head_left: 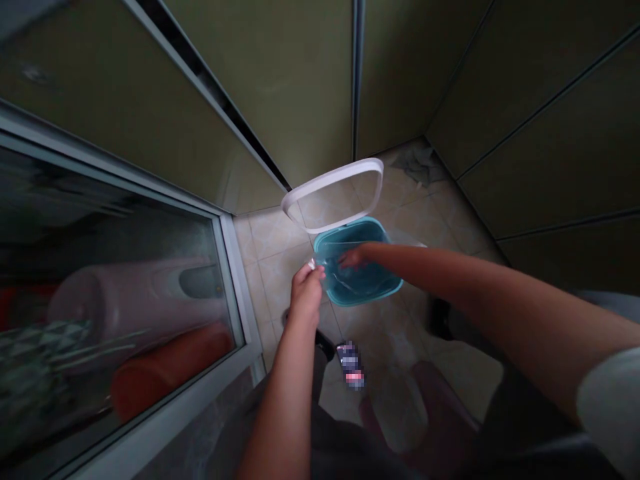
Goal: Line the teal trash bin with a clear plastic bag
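Observation:
A teal trash bin point(353, 298) stands on the floor, its white rim frame point(335, 177) tilted up at the far side. A clear plastic bag point(345, 283) lies thinly over and inside the bin's mouth, and its outline is hard to follow. At the bin's left edge my left hand point(307, 283) is closed in a pinch on the gathered edge of the bag. My right hand point(354, 257) reaches into the mouth of the bin from the right, against the bag. Its fingers look stretched out, somewhat blurred.
On the tiles below the bin lies a phone point(351, 365) with a lit screen. A crumpled grey cloth point(420, 163) is in the far corner. Cabinet panels point(270, 73) close in behind, and a framed glass door point(230, 267) stands on the left.

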Demonstrator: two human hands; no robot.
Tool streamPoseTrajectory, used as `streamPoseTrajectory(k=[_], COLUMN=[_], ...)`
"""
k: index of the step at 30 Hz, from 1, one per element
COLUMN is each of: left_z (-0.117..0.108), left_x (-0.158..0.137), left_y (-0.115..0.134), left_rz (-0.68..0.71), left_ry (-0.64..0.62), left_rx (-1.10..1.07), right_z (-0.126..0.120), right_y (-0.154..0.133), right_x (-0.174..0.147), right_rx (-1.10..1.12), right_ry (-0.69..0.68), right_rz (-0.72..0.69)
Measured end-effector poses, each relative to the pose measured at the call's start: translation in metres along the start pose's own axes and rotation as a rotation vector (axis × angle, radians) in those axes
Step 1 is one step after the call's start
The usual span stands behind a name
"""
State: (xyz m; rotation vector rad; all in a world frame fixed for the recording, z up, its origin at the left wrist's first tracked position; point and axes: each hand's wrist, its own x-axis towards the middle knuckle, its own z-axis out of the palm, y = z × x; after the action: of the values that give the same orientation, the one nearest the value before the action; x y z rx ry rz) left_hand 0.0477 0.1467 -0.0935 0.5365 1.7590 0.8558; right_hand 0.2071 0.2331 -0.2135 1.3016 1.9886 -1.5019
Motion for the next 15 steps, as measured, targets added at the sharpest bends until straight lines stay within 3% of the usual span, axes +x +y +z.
streamPoseTrajectory(k=[2, 4, 6, 9, 10, 12, 14, 15], left_z=[-0.006, -0.013, -0.020, -0.027, -0.029, -0.036, -0.048, -0.056], left_x=[0.002, 0.003, 0.004, 0.003, -0.001, -0.025, -0.074, -0.109], left_y=[-0.002, -0.004, -0.007, -0.004, 0.000, 0.014, 0.031, 0.038], left_rz=[0.022, 0.034, 0.045, 0.098, 0.143, 0.284, 0.480, 0.593], left_ry=[0.034, 0.068, 0.098, 0.232, 0.304, 0.382, 0.257, 0.089], left_rx=[0.023, 0.046, 0.084, 0.132, 0.131, 0.079, -0.018, -0.065], right_z=[-0.023, -0.050, -0.078, -0.105, -0.107, -0.102, -0.084, -0.071], right_y=[0.003, 0.010, 0.017, 0.016, 0.013, 0.003, -0.004, -0.006], right_x=[-0.019, -0.042, -0.068, -0.108, -0.122, -0.153, -0.188, -0.206], right_rx=[0.126, 0.241, 0.367, 0.425, 0.386, 0.316, 0.289, 0.278], right_ry=[-0.140, -0.136, 0.072, 0.556, 0.671, 0.768, 0.713, 0.660], right_rz=[0.098, 0.164, 0.203, 0.236, 0.223, 0.148, 0.015, -0.055])
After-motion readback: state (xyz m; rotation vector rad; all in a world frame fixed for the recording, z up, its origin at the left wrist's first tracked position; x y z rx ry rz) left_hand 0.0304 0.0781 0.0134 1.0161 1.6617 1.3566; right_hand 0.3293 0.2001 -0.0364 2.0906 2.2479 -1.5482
